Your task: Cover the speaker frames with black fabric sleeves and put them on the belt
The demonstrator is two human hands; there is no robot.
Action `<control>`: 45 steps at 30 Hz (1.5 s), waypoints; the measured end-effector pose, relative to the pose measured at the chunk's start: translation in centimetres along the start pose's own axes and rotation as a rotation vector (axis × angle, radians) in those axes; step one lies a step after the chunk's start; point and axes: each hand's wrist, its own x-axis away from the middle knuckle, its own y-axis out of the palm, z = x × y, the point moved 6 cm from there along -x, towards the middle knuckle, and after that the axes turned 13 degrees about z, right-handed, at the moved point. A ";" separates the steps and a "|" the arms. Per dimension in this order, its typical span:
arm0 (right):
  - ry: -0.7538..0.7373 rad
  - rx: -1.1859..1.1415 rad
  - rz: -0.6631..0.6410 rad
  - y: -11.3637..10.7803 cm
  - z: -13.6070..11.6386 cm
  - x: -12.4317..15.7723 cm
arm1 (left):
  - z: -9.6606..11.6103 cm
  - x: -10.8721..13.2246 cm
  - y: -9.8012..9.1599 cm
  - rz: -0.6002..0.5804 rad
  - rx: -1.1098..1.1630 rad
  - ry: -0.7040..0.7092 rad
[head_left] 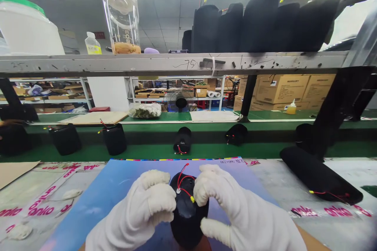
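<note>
Both my hands wear white cotton gloves. A black rounded object [187, 219] with a glossy surface stands upright on a blue printed sheet [97, 192], with red wires [185, 178] looping from its top. My left hand [138, 208] grips its left side, close to a small white wire end [178, 191]. My right hand [235, 208] grips its right side, with the fingertips beside a yellow wire tip [192, 199]. The object's lower part is partly hidden by my gloves. A longer black padded cylinder [319, 174] with red wires lies on the bench to the right.
A green conveyor belt [200, 151] runs just beyond the bench, carrying several black padded items. Above it, a metal shelf [176, 64] holds a clear bottle and black pieces. Cardboard boxes [282, 88] and a fan [179, 100] stand farther back.
</note>
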 end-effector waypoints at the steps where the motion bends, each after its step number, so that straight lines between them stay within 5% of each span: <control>1: 0.007 -0.020 0.016 -0.4 -0.1 0.2 | 0.2 -0.5 0.1 -0.035 -0.021 0.033; 5: -0.053 0.053 0.149 -1.5 -0.8 1.0 | 1.2 -2.4 0.0 -0.081 -0.060 0.130; 9: -0.180 0.215 0.146 0.4 -1.1 1.1 | 2.1 -3.1 0.6 -0.095 0.037 0.156; 18: -0.157 0.178 0.160 1.6 -0.1 0.4 | 1.0 -3.1 0.2 0.060 -0.030 0.052; 29: -0.258 0.379 0.351 0.8 -0.6 2.3 | -2.1 3.3 -1.6 0.349 0.016 -0.209; 33: 0.022 0.201 0.369 1.4 2.5 4.6 | -2.4 4.4 -0.8 0.403 0.090 -0.205; 37: 0.644 -0.312 0.219 4.8 5.7 6.3 | -6.1 7.5 1.3 0.542 0.160 -0.641; 39: 0.813 -0.516 0.114 6.9 5.4 4.8 | -7.8 9.4 2.9 0.554 0.141 -0.908; 42: 0.861 -0.550 0.160 8.9 5.9 -0.8 | -9.1 10.6 5.0 0.476 0.156 -1.136; 45: 0.790 -0.388 0.367 11.1 9.5 -7.8 | -10.3 11.7 5.8 0.436 0.143 -1.307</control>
